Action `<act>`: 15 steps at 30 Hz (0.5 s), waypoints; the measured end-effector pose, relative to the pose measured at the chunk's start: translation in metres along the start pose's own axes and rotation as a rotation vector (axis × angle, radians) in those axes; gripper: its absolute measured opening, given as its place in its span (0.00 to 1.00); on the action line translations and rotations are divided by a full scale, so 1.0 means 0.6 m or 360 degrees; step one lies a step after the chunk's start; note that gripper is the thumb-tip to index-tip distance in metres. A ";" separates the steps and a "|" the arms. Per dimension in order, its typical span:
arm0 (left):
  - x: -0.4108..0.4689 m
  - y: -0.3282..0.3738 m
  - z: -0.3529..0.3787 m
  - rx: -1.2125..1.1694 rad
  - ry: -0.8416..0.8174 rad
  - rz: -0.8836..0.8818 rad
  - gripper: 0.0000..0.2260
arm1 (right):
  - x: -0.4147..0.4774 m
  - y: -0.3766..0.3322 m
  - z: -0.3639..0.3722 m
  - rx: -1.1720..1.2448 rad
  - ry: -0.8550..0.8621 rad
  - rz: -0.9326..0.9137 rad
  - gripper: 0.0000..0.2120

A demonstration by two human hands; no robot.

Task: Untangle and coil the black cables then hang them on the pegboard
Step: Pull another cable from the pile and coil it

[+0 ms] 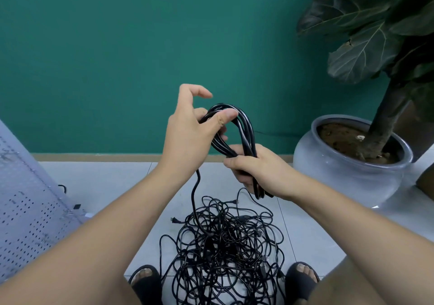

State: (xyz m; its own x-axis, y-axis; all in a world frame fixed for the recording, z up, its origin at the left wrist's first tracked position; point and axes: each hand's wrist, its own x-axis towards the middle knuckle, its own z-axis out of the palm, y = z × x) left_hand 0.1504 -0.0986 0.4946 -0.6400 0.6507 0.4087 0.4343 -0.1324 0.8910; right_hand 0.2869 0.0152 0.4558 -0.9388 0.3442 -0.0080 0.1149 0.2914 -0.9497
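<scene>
A coil of black cable [244, 128] stands upright in front of me. My right hand [256, 170] grips its lower part with the fingers wrapped round the loops. My left hand [190, 131] holds the coil's upper left side, thumb pressed over the strands, index finger lifted free. One loose strand [195, 194] drops from under my left hand into a big tangled pile of black cables [223, 246] on the floor between my feet. The pegboard [25, 210], pale grey and perforated, leans at the left edge.
A large grey plant pot [347, 175] with a broad-leaved plant [371, 37] stands on the floor at the right. A teal wall [117, 58] runs behind. My feet in black sandals [145, 281] flank the pile on pale floor tiles.
</scene>
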 end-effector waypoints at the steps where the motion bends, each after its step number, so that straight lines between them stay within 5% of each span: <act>1: 0.001 0.000 0.001 -0.0053 -0.0026 -0.0013 0.20 | -0.001 0.000 0.001 0.0062 -0.0042 0.0034 0.16; 4: 0.003 -0.003 0.007 -0.0355 -0.0058 -0.0209 0.17 | -0.004 -0.001 0.006 0.0240 -0.0216 0.0153 0.16; 9: 0.008 0.003 0.012 -0.0678 -0.0082 -0.0555 0.12 | 0.002 0.001 0.014 -0.0057 -0.0259 0.0085 0.16; 13: 0.012 0.004 0.014 -0.0626 -0.0072 -0.0571 0.13 | 0.011 0.010 0.033 -0.0159 -0.0020 -0.0029 0.06; 15: 0.015 0.003 0.016 -0.0602 -0.0030 -0.0575 0.13 | 0.014 0.005 0.037 -0.0129 0.0117 -0.0107 0.12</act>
State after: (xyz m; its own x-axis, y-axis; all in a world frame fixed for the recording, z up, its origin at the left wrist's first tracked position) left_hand 0.1517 -0.0861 0.4981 -0.6937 0.7176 0.0612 -0.0736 -0.1552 0.9851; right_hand 0.2724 -0.0008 0.4462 -0.9193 0.3852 0.0805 0.0812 0.3859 -0.9190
